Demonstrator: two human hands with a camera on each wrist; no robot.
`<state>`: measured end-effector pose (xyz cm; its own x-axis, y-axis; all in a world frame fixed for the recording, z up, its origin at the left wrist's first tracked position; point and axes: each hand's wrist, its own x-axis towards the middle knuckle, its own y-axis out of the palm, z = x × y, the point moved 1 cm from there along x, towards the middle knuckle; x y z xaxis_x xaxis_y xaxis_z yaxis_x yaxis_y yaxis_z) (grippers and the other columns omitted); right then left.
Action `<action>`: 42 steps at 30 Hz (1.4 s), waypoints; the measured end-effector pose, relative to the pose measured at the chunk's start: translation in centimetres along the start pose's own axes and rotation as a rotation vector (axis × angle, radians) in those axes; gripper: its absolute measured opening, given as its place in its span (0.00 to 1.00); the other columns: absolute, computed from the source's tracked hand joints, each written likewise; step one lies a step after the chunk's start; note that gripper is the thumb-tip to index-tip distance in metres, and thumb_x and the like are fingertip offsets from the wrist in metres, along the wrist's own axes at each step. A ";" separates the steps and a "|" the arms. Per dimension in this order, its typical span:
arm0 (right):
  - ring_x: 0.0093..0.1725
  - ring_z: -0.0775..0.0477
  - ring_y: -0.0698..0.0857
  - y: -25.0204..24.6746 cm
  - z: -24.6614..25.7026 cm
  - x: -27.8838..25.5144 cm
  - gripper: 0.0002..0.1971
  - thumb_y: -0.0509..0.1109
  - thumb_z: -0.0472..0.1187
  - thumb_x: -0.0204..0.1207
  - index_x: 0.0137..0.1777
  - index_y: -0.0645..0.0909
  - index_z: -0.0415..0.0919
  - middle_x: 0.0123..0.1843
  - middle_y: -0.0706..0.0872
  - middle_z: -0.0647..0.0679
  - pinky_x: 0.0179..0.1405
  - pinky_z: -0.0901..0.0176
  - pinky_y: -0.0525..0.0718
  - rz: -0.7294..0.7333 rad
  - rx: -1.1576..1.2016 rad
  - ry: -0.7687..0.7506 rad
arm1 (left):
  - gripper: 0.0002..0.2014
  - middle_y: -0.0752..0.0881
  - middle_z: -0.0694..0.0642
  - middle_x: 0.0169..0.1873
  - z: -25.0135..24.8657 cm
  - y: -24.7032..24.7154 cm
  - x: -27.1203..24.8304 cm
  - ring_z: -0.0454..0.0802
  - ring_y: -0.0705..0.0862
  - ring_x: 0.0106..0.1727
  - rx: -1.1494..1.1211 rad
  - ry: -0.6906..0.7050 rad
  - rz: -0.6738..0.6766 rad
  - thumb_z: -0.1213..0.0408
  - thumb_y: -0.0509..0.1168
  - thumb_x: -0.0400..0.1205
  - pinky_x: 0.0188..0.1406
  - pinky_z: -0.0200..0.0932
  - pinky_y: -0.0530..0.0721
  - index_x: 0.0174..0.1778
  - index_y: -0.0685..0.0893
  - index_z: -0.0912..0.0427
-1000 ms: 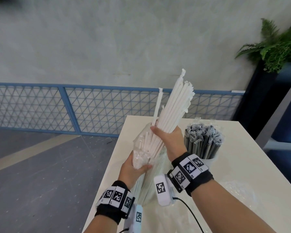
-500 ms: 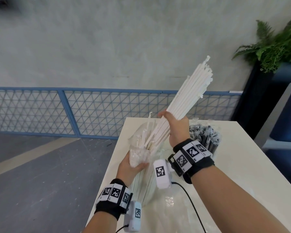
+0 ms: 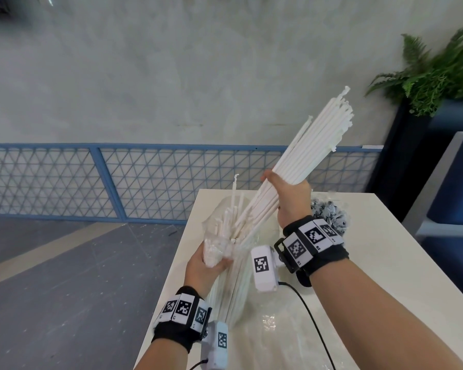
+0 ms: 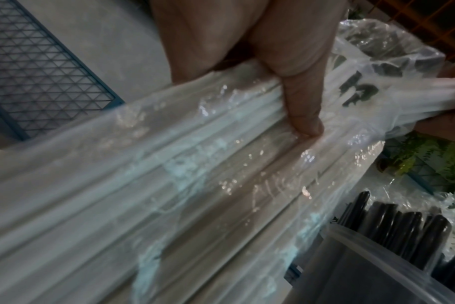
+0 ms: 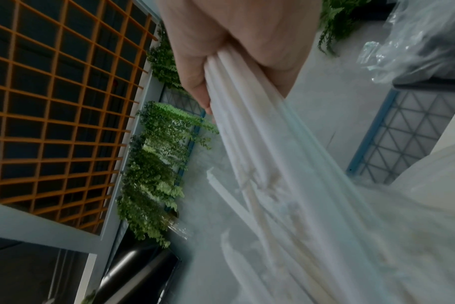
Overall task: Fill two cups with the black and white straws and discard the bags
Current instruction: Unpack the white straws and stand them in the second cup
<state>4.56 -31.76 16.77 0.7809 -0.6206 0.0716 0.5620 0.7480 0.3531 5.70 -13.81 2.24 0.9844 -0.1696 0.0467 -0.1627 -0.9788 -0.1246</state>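
One fistful of white straws (image 3: 302, 161) sits in the right hand (image 3: 292, 198), fingers wrapped tight round the bundle's middle. From that grip the bundle's long axis slants up and away to the right, with its lower ends dipping down-left into the mouth of the clear bag (image 3: 225, 263). The left hand (image 3: 203, 265) grips that bag just below its mouth, pinching plastic and the remaining straws together, nearer the person than the right hand and lower. More white straws stand loose in the bag between the two hands.

Just beyond the right wrist stands the cup of black straws (image 3: 329, 212), already filled by the look of it. No empty second cup is clearly visible. The bundle must probably slide out along its own slant, up-right, while the left hand anchors the bag on the table (image 3: 385, 263).
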 end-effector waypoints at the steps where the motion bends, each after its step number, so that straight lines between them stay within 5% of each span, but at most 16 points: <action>1: 0.45 0.42 0.83 0.0 -0.4 -0.1 0.14 0.77 0.32 0.65 0.49 0.81 0.27 0.44 0.83 0.39 0.42 0.53 0.85 0.010 -0.017 0.009 | 0.21 0.88 0.46 0.48 0.0 0.0 -0.1 0.46 0.85 0.54 0.001 0.003 -0.005 0.67 0.78 0.67 0.56 0.43 0.81 0.52 0.81 0.45; 7: 0.50 0.39 0.87 0.1 -4.6 -1.3 0.16 0.80 0.31 0.62 0.49 0.83 0.29 0.45 0.88 0.40 0.51 0.49 0.87 0.016 -0.081 0.099 | 0.23 0.85 0.43 0.45 -0.6 0.2 -0.5 0.35 0.81 0.48 0.035 0.052 0.011 0.70 0.77 0.69 0.41 0.20 0.78 0.57 0.79 0.53; 11: 0.49 0.39 0.89 0.7 -5.8 -2.0 0.27 0.83 0.44 0.51 0.49 0.84 0.29 0.46 0.90 0.39 0.55 0.42 0.87 0.046 -0.120 0.155 | 0.23 0.84 0.41 0.45 -0.5 0.1 -0.6 0.34 0.80 0.48 0.049 0.051 0.017 0.70 0.77 0.69 0.39 0.15 0.75 0.56 0.78 0.51; 14: 0.48 0.39 0.89 0.8 -5.3 -2.3 0.29 0.82 0.45 0.54 0.52 0.82 0.28 0.48 0.89 0.37 0.54 0.45 0.87 0.017 -0.087 0.156 | 0.22 0.84 0.41 0.44 -0.6 0.0 -0.6 0.34 0.81 0.47 0.052 0.048 0.016 0.69 0.77 0.69 0.39 0.18 0.77 0.54 0.78 0.50; 18: 0.41 0.41 0.85 0.6 -2.9 -1.3 0.08 0.74 0.32 0.69 0.46 0.81 0.29 0.41 0.86 0.38 0.39 0.57 0.84 -0.029 -0.012 0.132 | 0.22 0.87 0.47 0.47 -0.2 -0.2 -0.2 0.46 0.84 0.51 0.001 0.016 -0.006 0.65 0.78 0.68 0.48 0.33 0.79 0.56 0.81 0.52; 24: 0.34 0.54 0.82 -0.6 -0.6 0.7 0.18 0.71 0.35 0.73 0.60 0.78 0.27 0.37 0.81 0.49 0.26 0.66 0.83 -0.142 0.027 0.101 | 0.19 0.86 0.45 0.46 -0.2 -0.7 0.0 0.42 0.84 0.49 -0.060 -0.001 -0.039 0.68 0.77 0.69 0.43 0.32 0.78 0.50 0.81 0.45; 29: 0.29 0.53 0.79 -1.7 0.9 2.5 0.20 0.70 0.38 0.73 0.62 0.77 0.26 0.33 0.80 0.49 0.29 0.64 0.79 -0.237 0.066 0.086 | 0.19 0.86 0.45 0.45 -0.1 -1.2 -0.1 0.42 0.83 0.48 -0.083 -0.008 -0.079 0.69 0.77 0.69 0.44 0.34 0.78 0.50 0.80 0.48; 34: 0.33 0.50 0.83 -2.4 1.3 3.4 0.18 0.70 0.35 0.71 0.61 0.78 0.30 0.40 0.83 0.47 0.27 0.64 0.83 -0.314 0.071 0.065 | 0.21 0.86 0.46 0.45 -0.1 -1.3 0.0 0.42 0.83 0.48 -0.106 -0.014 -0.098 0.70 0.76 0.69 0.44 0.35 0.79 0.55 0.80 0.53; 39: 0.41 0.42 0.85 -3.1 1.7 4.6 0.20 0.72 0.36 0.64 0.57 0.79 0.31 0.45 0.85 0.42 0.43 0.49 0.87 -0.488 0.128 -0.012 | 0.20 0.86 0.47 0.46 0.2 -1.7 0.4 0.47 0.84 0.51 -0.136 -0.047 -0.141 0.70 0.76 0.70 0.53 0.43 0.79 0.55 0.80 0.52; 42: 0.43 0.44 0.84 -3.1 1.4 5.0 0.20 0.71 0.34 0.66 0.59 0.77 0.34 0.45 0.84 0.45 0.45 0.53 0.85 -0.480 0.087 -0.073 | 0.20 0.86 0.47 0.46 0.2 -1.7 0.5 0.49 0.83 0.51 -0.133 -0.047 -0.154 0.70 0.76 0.70 0.54 0.45 0.78 0.56 0.80 0.54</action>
<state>6.36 -37.55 17.28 0.4168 -0.9074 -0.0540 0.8264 0.3534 0.4384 6.50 -12.22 2.25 0.9999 -0.0140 0.0088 -0.0141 -0.9998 0.0122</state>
